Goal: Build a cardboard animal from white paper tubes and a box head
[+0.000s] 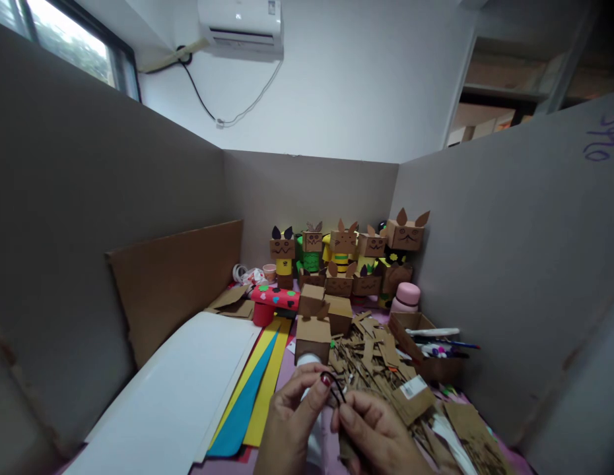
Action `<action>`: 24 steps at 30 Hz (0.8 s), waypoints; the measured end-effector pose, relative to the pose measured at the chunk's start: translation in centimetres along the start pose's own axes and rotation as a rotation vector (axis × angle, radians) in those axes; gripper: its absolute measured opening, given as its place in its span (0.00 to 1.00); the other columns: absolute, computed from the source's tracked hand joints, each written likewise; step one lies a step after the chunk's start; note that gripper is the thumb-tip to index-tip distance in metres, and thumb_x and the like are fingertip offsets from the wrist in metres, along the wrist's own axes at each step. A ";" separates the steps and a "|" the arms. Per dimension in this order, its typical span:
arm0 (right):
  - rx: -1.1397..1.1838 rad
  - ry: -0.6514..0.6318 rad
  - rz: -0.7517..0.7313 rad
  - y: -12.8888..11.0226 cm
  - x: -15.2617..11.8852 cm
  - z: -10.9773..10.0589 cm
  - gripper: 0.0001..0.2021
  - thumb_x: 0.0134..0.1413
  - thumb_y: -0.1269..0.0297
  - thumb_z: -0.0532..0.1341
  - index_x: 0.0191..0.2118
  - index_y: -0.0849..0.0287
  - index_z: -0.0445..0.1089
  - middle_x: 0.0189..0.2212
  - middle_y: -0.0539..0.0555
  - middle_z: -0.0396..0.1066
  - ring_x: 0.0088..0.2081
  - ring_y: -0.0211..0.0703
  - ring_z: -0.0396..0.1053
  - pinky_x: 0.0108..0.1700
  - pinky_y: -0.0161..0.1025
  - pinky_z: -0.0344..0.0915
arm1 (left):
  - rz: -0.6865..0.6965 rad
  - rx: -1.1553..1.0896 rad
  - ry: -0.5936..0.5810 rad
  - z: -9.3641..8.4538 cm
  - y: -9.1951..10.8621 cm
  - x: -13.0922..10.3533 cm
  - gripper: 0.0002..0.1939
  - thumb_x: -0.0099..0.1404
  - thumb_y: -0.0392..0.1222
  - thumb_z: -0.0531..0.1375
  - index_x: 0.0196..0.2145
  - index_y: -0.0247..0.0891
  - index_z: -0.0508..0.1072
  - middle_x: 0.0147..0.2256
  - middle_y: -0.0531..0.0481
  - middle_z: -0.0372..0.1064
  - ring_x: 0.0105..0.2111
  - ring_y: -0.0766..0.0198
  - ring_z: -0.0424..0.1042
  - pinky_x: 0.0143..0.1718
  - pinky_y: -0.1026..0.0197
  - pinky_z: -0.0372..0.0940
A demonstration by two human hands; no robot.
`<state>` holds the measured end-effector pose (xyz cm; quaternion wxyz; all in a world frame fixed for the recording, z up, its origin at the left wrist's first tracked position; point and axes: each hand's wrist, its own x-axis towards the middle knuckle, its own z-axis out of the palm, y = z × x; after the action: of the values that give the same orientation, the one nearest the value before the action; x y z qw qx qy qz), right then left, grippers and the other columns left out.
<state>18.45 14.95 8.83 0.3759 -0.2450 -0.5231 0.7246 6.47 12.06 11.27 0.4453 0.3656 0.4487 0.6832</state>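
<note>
My left hand is closed, with thumb and fingertips pinching one side of a thin black loop. Gripping the other side of the loop, my right hand is closed too. Whether the loop is a cord or a bent strip, I cannot tell. A dull brownish piece shows below my right fingers, its kind unclear. Behind my left hand stands a white cylinder, partly hidden. Just beyond it are small cardboard boxes.
Cardboard scraps are heaped on the right, beside a box of pens and a pink bottle. White sheets and coloured sheets lie left. Several cardboard animal figures stand at the back, with grey partitions around.
</note>
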 end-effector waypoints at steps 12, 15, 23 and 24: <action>0.139 -0.092 0.027 -0.2 0.0 -0.2 0.19 0.44 0.50 0.66 0.21 0.61 0.64 0.15 0.44 0.60 0.14 0.24 0.52 0.15 0.23 0.48 | -0.252 -0.388 -0.118 0.1 0.5 -0.3 0.14 0.45 0.47 0.71 0.24 0.35 0.74 0.26 0.54 0.71 0.22 0.72 0.63 0.27 0.68 0.60; 0.147 -0.091 0.042 0.0 0.0 -0.4 0.19 0.43 0.51 0.67 0.21 0.62 0.64 0.15 0.44 0.61 0.13 0.24 0.51 0.16 0.24 0.48 | -0.220 -0.398 -0.134 0.0 0.7 -0.1 0.12 0.46 0.43 0.71 0.22 0.35 0.73 0.23 0.54 0.70 0.22 0.72 0.63 0.27 0.70 0.60; 0.135 -0.129 0.052 -0.5 -0.5 0.1 0.18 0.42 0.51 0.68 0.22 0.62 0.66 0.18 0.46 0.62 0.19 0.27 0.55 0.20 0.25 0.49 | -0.344 -0.566 -0.054 0.5 1.1 -0.7 0.10 0.44 0.36 0.72 0.22 0.35 0.73 0.29 0.49 0.75 0.27 0.66 0.72 0.29 0.68 0.65; 0.141 -0.143 0.045 -0.5 -0.5 0.2 0.18 0.43 0.51 0.68 0.22 0.61 0.66 0.18 0.46 0.61 0.18 0.27 0.55 0.21 0.26 0.50 | -0.358 -0.575 -0.038 0.5 1.1 -0.7 0.10 0.44 0.35 0.72 0.22 0.35 0.73 0.28 0.49 0.76 0.27 0.66 0.73 0.29 0.68 0.65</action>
<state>18.80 14.53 9.37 0.3374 -0.1771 -0.4907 0.7836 6.89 11.32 12.43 0.6511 0.1532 0.2865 0.6859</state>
